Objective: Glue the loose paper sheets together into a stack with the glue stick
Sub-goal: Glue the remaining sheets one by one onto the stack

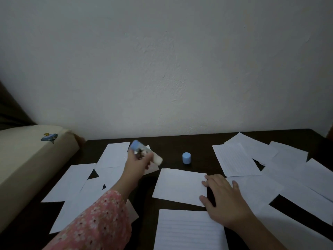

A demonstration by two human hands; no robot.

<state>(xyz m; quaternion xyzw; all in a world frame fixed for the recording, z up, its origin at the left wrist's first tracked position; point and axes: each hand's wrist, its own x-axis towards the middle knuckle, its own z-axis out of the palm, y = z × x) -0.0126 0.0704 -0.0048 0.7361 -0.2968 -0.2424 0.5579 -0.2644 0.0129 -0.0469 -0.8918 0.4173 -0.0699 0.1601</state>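
One uncapped blue-and-white glue stick (146, 153) is gripped in the left hand (137, 164), raised above the dark wooden table (173, 147). One small blue cylindrical cap (186, 158) stands upright nearby. The right hand (222, 196) lies flat, fingers spread, pressing one white paper sheet (180, 186). At least a dozen white sheets lie scattered and overlapping; the exact count is unclear.

No words, numbers or brand names can be read anywhere. The glue stick (144, 153), left of the frame's centre, carries a dark mark on its label, too blurred to make out. The cream cushion (27, 159) at the left edge bears a small blue and yellow emblem (49, 137) without letters.
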